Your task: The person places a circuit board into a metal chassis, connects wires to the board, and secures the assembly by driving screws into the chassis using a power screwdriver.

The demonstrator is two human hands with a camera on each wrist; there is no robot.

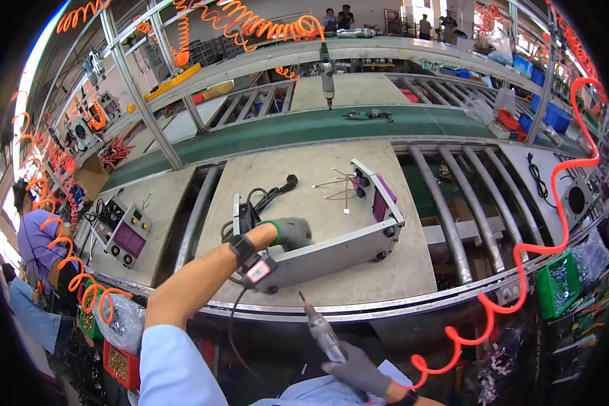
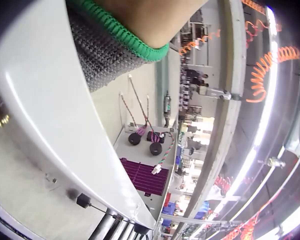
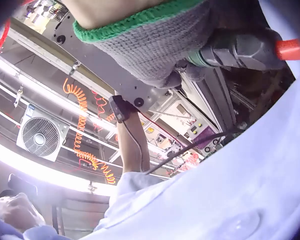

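An open grey metal equipment case (image 1: 338, 258) sits on a pale board, its long side wall facing me. Its right end panel carries a purple label (image 1: 384, 197), black knobs and loose wires (image 1: 341, 181). A black power cord (image 1: 270, 195) with a plug lies at its left end. My gloved left hand (image 1: 293, 233) reaches over the near wall into the case; its fingertips are hidden, and I cannot tell whether they hold anything. Low in front of the bench, my gloved right hand (image 1: 358, 369) grips a pneumatic screwdriver (image 1: 324, 336), bit pointing up toward the case.
Metal rollers (image 1: 446, 210) flank the board. A red coiled hose (image 1: 521, 271) arcs along the right. Another screwdriver (image 1: 327, 81) hangs above the green belt (image 1: 277, 130). A second case (image 1: 122, 230) stands left, near a seated person. Bins of screws (image 1: 120, 365) sit below.
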